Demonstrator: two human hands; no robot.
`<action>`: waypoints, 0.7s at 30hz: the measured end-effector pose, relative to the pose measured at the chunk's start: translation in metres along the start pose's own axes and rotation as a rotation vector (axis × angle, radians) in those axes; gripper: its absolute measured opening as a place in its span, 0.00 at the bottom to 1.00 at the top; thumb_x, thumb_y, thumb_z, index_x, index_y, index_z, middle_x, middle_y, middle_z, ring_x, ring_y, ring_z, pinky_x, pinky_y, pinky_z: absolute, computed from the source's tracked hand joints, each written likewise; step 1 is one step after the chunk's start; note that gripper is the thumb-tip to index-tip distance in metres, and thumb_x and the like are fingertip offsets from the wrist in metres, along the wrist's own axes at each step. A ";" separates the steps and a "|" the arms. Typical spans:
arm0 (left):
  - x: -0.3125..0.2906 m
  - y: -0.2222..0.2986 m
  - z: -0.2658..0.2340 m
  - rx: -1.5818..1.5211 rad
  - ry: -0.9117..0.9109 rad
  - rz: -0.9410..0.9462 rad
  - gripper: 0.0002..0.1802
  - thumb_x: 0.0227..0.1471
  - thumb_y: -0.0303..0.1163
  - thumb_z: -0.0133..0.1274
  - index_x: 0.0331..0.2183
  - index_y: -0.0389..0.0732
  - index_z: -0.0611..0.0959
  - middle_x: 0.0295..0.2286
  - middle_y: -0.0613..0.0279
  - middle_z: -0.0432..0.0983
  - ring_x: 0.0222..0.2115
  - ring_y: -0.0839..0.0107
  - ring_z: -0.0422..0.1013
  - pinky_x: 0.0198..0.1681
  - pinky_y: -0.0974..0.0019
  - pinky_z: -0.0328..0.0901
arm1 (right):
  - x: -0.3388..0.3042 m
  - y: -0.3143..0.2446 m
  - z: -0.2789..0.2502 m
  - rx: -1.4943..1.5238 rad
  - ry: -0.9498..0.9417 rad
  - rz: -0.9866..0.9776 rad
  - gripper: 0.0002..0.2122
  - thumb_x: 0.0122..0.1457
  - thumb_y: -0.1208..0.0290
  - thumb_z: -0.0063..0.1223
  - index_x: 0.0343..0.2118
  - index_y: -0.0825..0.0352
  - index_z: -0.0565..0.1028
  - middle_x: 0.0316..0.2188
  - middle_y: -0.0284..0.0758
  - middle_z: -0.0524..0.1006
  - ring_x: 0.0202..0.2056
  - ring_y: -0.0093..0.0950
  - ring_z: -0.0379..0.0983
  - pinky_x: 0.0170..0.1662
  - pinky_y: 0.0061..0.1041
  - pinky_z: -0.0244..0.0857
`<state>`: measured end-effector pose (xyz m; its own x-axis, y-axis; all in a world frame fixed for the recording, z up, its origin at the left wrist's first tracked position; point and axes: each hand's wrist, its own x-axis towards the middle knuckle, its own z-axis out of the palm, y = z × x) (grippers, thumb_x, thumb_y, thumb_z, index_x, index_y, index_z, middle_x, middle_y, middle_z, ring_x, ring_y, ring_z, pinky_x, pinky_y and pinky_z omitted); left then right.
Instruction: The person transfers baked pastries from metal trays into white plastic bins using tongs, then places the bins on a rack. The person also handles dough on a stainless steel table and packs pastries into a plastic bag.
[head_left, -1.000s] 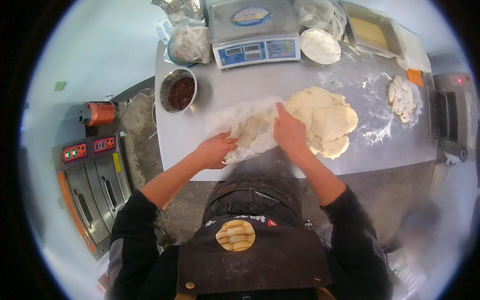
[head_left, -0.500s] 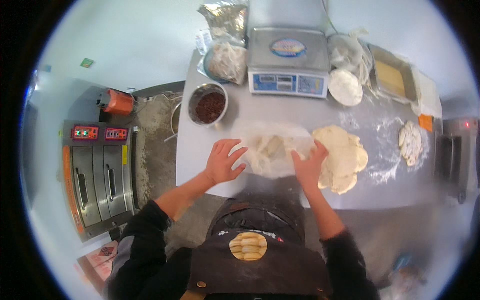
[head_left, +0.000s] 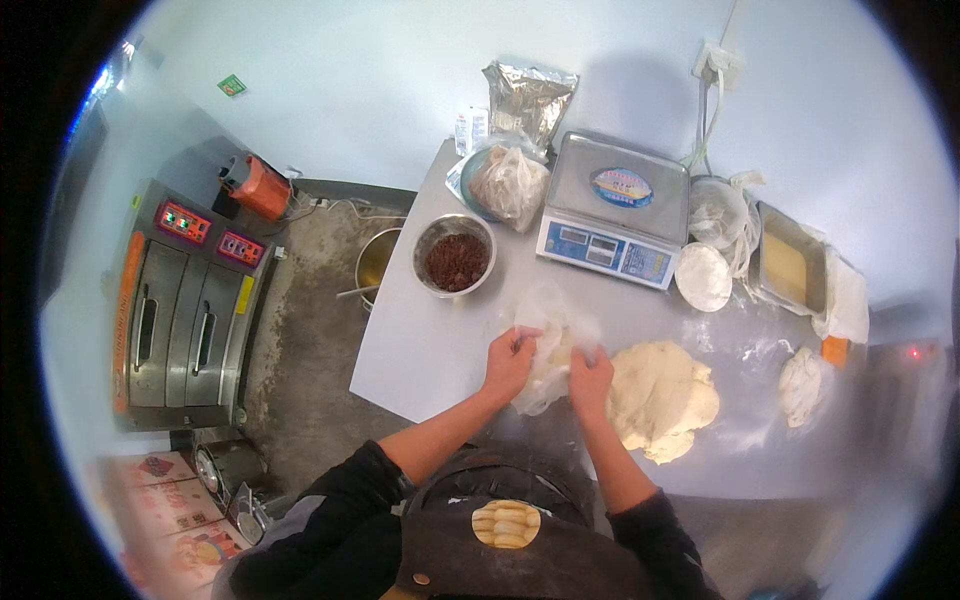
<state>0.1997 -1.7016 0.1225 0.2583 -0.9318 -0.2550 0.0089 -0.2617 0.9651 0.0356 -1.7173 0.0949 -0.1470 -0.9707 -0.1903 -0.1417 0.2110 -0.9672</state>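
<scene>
The plastic bag [head_left: 548, 372] is near the front edge of the counter [head_left: 395, 350], bunched between both hands. The left hand [head_left: 508, 362] is curled closed on its left side; the right hand [head_left: 591, 380] pinches its right side (any contents are too blurred to confirm). Bag handling appears unfinished, neither side being released. The dough [head_left: 660, 400], just to the right, is already laid out, uncovered, as one mass.

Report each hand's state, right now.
Left hand: closed, gripping crumpled, translucent whitish plastic film.
Right hand: closed, gripping the same film's right side.
</scene>
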 end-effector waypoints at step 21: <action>-0.063 -0.130 -0.092 0.338 -0.142 -0.101 0.23 0.58 0.33 0.59 0.54 0.38 0.78 0.43 0.55 0.77 0.44 0.63 0.76 0.51 0.59 0.72 | -0.168 0.082 -0.040 -0.464 0.242 -0.035 0.14 0.65 0.74 0.53 0.52 0.70 0.77 0.54 0.48 0.68 0.54 0.42 0.69 0.57 0.36 0.67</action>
<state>0.2710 -1.5863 0.0185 0.1359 -0.9166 -0.3760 -0.2984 -0.3998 0.8667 0.0099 -1.5321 0.0548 -0.3489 -0.9352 -0.0616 -0.5616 0.2612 -0.7851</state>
